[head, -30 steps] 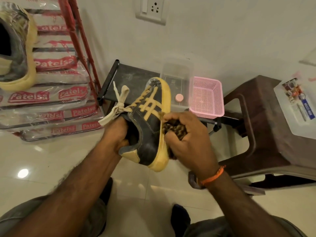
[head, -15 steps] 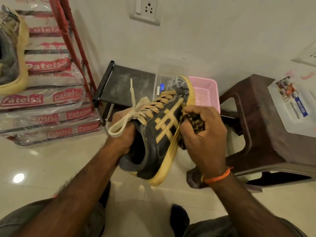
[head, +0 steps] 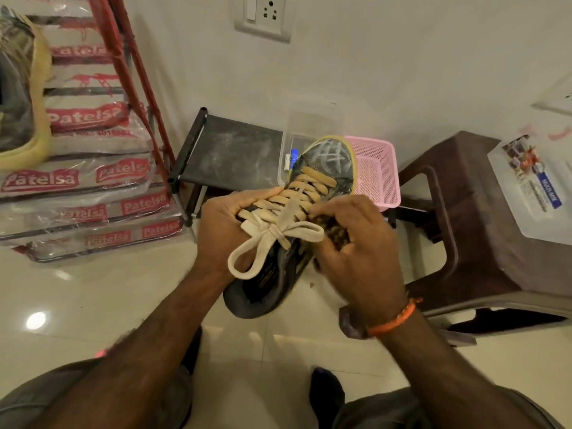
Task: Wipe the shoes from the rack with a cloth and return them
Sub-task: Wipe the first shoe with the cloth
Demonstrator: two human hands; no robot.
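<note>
The sneaker (head: 312,212) has been rotated from side-on to laces-up, toe at 12 o'clock. It is gripped by the left hand (head: 229,230) at 9 o'clock; the patterned cloth (head: 335,233) is pinched by the right hand (head: 356,252) at 3 o'clock. Wiping likely proceeds to the upper.

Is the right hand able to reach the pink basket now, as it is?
Probably not at once. The right hand grips the patterned cloth against the shoe, and the shoe's toe stands between it and the pink basket. The basket itself lies uncovered.
</note>
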